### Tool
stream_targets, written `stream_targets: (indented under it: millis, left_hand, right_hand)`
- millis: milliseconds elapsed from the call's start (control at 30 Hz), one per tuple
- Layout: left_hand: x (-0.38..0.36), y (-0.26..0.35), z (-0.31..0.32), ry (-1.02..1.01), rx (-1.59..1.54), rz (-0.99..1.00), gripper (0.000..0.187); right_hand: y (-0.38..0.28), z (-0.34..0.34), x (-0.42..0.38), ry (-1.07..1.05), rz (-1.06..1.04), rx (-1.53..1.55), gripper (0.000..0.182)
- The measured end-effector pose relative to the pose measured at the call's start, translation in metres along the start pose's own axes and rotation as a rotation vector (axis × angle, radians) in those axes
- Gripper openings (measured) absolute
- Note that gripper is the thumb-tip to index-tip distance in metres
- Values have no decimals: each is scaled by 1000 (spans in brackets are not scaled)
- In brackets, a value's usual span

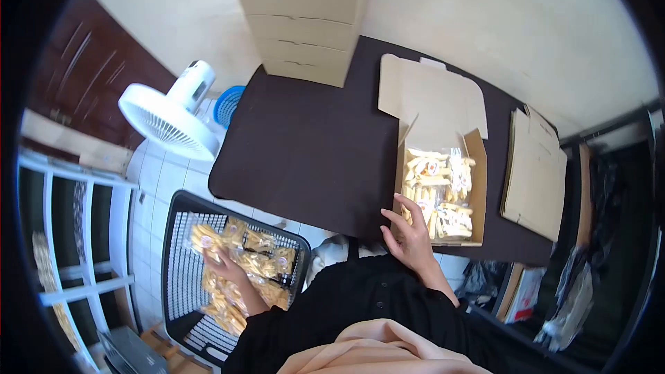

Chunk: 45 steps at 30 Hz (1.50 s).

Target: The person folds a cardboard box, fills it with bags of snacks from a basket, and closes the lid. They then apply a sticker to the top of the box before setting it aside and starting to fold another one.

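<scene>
My left hand (225, 267) is over the black basket (181, 235), its fingers closed on a clear packet of pale yellow sticks (205, 237). Several similar packets (267, 284) lie in the basket below. On the dark table, an open cardboard box (476, 187) holds several packets of sticks (429, 170), its lid raised at the back. My right hand (413, 241) is at the box's near left corner with its fingers apart, holding nothing.
Stacked closed boxes (305, 28) stand at the back of the dark table (305, 138). Flat cardboard pieces (537, 173) lie at the right. A white fan (170, 121) and a blue basket (227, 107) are beyond the table's left edge.
</scene>
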<state>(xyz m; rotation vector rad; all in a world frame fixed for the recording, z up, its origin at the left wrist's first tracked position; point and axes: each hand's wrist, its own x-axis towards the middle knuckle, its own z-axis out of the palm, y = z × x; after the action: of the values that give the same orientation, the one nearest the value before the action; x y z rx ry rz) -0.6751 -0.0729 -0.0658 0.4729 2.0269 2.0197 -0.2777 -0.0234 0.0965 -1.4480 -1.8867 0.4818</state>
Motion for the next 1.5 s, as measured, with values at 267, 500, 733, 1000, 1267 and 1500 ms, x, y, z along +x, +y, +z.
stream_targets:
  millis: [267,500,733,1000,1267,1500]
  left_hand:
    - [-94,151,84,-658,-116,344,49]
    - [-211,200,169,-1366,-140,508,50]
    - [-266,201,201,-1470,-426,-283,48]
    - [-282,185,218,-1619,-266,-426,43]
    - [-293,180,230,-1530,-425,-390,47]
    - [-254,202,235,-1984,-33,-304,38]
  right_hand:
    - [2,-22,27,-181,10,383,55]
    - [6,-55,37,-96,262,1028,64]
    - [41,-94,22,66,361,969,45]
    - [67,-99,7,103,420,972,42]
    - [71,-101,1,348,395,1016,52]
    - [44,-148,-14,-288,-114,-176,86]
